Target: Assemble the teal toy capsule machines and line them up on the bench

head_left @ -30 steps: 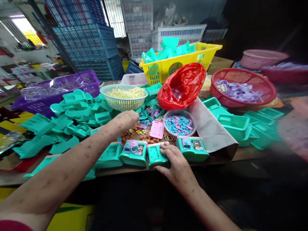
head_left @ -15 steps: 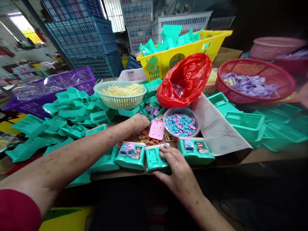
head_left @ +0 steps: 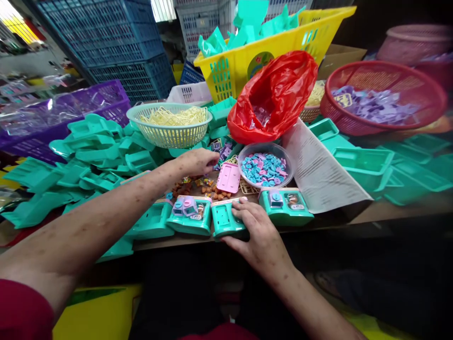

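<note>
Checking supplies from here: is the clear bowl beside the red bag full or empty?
Partly full. The clear bowl holds a layer of small blue and pink pieces covering its bottom, below the rim. It stands upright in front of the red bag.

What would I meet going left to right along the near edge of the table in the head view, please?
Open teal tray → teal toy with purple pieces → teal toy under the right hand at → teal toy with fitted pieces → sheet of paper.
</note>
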Tool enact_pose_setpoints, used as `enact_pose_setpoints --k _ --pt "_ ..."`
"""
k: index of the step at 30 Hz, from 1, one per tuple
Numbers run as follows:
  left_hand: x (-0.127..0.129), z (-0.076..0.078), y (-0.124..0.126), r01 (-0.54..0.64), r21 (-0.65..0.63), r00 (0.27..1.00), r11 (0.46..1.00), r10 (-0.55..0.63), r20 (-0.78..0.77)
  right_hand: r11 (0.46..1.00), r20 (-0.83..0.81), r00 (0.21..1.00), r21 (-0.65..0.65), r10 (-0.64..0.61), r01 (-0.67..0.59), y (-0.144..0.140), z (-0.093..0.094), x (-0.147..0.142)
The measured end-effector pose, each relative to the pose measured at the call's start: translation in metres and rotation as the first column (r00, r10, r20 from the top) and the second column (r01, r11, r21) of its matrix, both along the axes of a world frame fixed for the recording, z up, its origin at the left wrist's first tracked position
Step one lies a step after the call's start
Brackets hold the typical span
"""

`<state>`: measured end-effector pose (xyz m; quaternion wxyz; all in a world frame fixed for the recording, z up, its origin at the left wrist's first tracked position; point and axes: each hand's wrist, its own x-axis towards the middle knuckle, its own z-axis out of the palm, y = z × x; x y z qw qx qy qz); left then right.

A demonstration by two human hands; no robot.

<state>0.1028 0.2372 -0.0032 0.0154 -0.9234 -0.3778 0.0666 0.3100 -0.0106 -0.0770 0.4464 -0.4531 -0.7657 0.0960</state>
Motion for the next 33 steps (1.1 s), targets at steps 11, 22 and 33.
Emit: enact_pose_setpoints --k 11,22,33 --pt "-0.015 0.012 -0.011 -0.125 0.110 0.978 0.986 0.104 0.182 1.000 0.019 1.000 0.028 -0.007 0.007 0.001 -0.001 0.001" --pt "-0.019 0.055 -0.133 0.109 -0.163 0.717 0.981 0.037 0.696 1.000 -0.019 1.000 0.018 0.005 -0.005 0.001 -0.001 0.001" --pt "0.000 0.028 -0.178 -0.103 -0.302 0.819 0.948 0.253 0.514 1.000 0.005 1.000 0.016 0.001 -0.001 0.000 -0.001 0.003"
